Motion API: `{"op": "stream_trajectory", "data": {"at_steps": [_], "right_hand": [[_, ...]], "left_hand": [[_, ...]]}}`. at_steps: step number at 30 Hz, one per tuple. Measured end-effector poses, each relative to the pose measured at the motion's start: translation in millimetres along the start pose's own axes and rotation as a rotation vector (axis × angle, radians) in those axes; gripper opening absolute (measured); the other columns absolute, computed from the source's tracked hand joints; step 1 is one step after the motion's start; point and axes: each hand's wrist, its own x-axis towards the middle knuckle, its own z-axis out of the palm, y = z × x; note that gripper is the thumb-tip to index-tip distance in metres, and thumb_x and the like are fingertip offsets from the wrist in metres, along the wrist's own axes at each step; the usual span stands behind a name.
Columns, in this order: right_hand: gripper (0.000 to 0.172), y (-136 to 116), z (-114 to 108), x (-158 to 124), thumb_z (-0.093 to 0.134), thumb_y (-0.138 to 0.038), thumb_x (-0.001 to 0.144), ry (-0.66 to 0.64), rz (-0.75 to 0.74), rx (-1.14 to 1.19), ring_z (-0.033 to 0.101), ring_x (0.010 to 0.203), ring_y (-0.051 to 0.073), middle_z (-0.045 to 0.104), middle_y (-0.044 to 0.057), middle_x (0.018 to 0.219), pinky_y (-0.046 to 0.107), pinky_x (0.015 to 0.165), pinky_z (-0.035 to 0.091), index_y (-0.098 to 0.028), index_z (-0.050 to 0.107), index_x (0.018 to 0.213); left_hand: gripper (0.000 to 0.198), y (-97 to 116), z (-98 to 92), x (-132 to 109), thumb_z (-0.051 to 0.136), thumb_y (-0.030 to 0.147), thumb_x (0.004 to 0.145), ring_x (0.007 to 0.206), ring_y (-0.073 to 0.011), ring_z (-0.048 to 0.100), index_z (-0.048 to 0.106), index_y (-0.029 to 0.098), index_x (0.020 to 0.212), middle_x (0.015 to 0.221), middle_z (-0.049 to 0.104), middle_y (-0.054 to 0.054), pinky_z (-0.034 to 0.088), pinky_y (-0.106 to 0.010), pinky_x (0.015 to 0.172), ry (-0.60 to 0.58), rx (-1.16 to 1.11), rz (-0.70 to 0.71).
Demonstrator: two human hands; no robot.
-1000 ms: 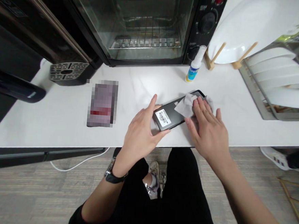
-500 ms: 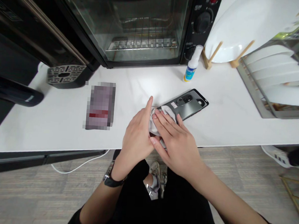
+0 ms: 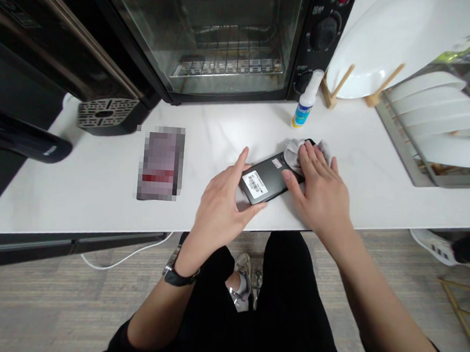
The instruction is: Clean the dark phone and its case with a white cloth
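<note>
Head view: I see the right hand (image 3: 323, 190) palm down, its fingers close together and slightly bent, pressing a crumpled pale grey cloth (image 3: 292, 154) onto the back of a dark phone (image 3: 271, 178). Its thumb stands apart, reaching toward the phone's near edge. The left hand (image 3: 221, 204) is spread wide, thumb well away from the index finger, and holds the phone's left end between the thumb at the near edge and a finger at the far corner; I cannot tell how the remaining fingers are placed.

The phone is at the middle of the white counter (image 3: 221, 137), near its front edge and slanting up to the right. A white label (image 3: 255, 184) shows at its left end; cloth and right fingers hide most of its right end from me.

Just beyond stands an upright spray bottle (image 3: 304, 103) with a blue label, in front of the black oven (image 3: 232, 96). To the left lies a flat, pixelated object (image 3: 159, 162) that I cannot identify, with a slotted drip tray (image 3: 106, 112) behind it. To the right, a large white plate (image 3: 364, 56) leans on wooden pegs (image 3: 342, 84), beside a metal rack (image 3: 401, 155) of white dishes (image 3: 432, 115).
</note>
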Motion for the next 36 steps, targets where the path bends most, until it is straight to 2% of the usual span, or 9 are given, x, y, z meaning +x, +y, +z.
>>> {"op": "stream_trajectory", "data": {"at_steps": [3,8,12,15,18,22,26,32,36], "right_hand": [[0.072,-27,7,2,0.042,-0.057,0.11,-0.034,-0.099,0.043,0.044,0.158,0.037,0.045,0.021,0.169,0.065,0.132,0.031,-0.005,0.049,0.16],[0.067,-63,0,-22,0.04,-0.05,0.113,-0.161,-0.32,0.143,0.045,0.159,0.029,0.045,0.016,0.169,0.056,0.135,0.031,-0.005,0.047,0.161],[0.063,-53,-16,-44,0.042,-0.047,0.113,-0.218,-0.375,0.133,0.044,0.16,0.027,0.041,0.011,0.172,0.058,0.133,0.036,-0.01,0.042,0.164],[0.063,-29,-23,-49,0.042,-0.047,0.113,-0.177,-0.337,0.061,0.045,0.159,0.029,0.042,0.011,0.171,0.06,0.13,0.04,-0.011,0.042,0.165],[0.065,-2,-22,-38,0.042,-0.05,0.112,-0.085,-0.219,-0.013,0.047,0.157,0.034,0.045,0.014,0.17,0.063,0.128,0.041,-0.011,0.044,0.164],[0.067,20,-12,-10,0.044,-0.054,0.111,-0.015,-0.054,-0.025,0.046,0.157,0.036,0.05,0.017,0.166,0.066,0.128,0.038,-0.011,0.047,0.162],[0.074,3,1,7,0.048,-0.06,0.108,-0.007,-0.074,0.007,0.043,0.159,0.035,0.049,0.019,0.167,0.063,0.131,0.035,-0.007,0.048,0.161],[0.074,-48,1,-15,0.046,-0.061,0.109,-0.171,-0.377,0.147,0.041,0.161,0.028,0.045,0.014,0.17,0.057,0.137,0.027,-0.008,0.047,0.161],[0.066,-43,-14,-36,0.045,-0.054,0.111,-0.241,-0.433,0.174,0.04,0.162,0.026,0.043,0.01,0.17,0.059,0.135,0.03,-0.013,0.045,0.163]], "left_hand": [[0.108,0,-0.9,0,0.085,0.032,0.087,0.139,-0.0312,0.061,0.019,0.029,0.173,0.153,0.063,-0.011,0.046,-0.049,0.121,-0.002,0.001,0.004],[0.101,-2,-2.0,-2,0.07,0.022,0.089,0.141,-0.0311,0.059,0.015,0.025,0.173,0.157,0.058,-0.014,0.049,-0.047,0.119,-0.013,0.005,0.05],[0.108,-2,-1.5,-2,0.07,0.018,0.084,0.138,-0.0303,0.061,0.012,0.028,0.174,0.154,0.06,-0.012,0.05,-0.049,0.118,-0.02,0.012,0.019],[0.108,0,-0.6,-1,0.079,0.026,0.087,0.139,-0.0306,0.06,0.015,0.03,0.174,0.154,0.061,-0.012,0.048,-0.049,0.12,-0.008,0.0,0.018],[0.109,1,-0.1,0,0.085,0.04,0.088,0.138,-0.0319,0.061,0.018,0.032,0.173,0.153,0.063,-0.01,0.047,-0.051,0.121,0.007,-0.014,0.014],[0.11,1,-0.8,1,0.086,0.041,0.088,0.137,-0.0318,0.062,0.018,0.035,0.173,0.152,0.064,-0.009,0.046,-0.052,0.121,-0.009,-0.013,0.016],[0.109,-1,-2.5,1,0.087,0.041,0.087,0.137,-0.0307,0.062,0.02,0.035,0.173,0.151,0.064,-0.008,0.046,-0.049,0.121,-0.005,-0.044,0.007],[0.096,-1,-4.6,0,0.073,0.037,0.095,0.138,-0.0301,0.062,0.019,0.031,0.173,0.154,0.06,-0.011,0.05,-0.045,0.116,-0.018,-0.024,0.032],[0.101,-1,-3.8,0,0.076,0.033,0.091,0.137,-0.0306,0.062,0.017,0.031,0.173,0.152,0.062,-0.011,0.051,-0.047,0.116,-0.022,-0.006,0.014]]}}
